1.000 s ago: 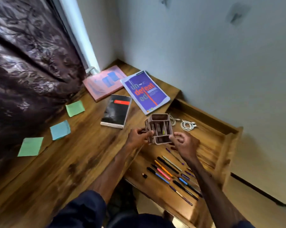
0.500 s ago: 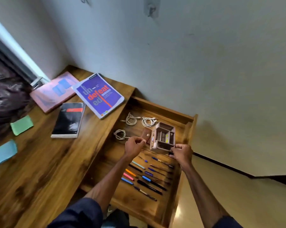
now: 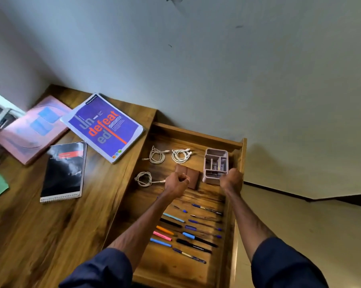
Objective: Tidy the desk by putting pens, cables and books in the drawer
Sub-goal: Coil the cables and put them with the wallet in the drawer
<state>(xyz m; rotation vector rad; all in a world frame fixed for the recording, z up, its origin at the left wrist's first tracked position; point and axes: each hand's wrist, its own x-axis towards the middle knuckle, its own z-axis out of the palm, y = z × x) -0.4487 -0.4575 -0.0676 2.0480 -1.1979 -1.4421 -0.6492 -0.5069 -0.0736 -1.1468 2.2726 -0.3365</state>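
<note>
Right grip (image 3: 230, 179) grasps the pale pink plastic organiser (image 3: 216, 163); left grip (image 3: 176, 181) clenched, apparently empty. Seat it flat in the wooden drawer (image 3: 196, 132) corner, clear of white cables (image 3: 180, 155).

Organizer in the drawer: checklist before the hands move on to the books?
1. Organizer upright inside the drawer, far right corner: ok.
2. Right hand clear of the organizer: cannot tell, its fingers are hidden at the near edge.
3. Left hand free: ok, curled by the brown pouch, nothing seen in it.
4. Pens in drawer: ok.
5. Cables in drawer: ok, three coils.
6. Books in drawer: not ok, three lie on the desk.
</note>
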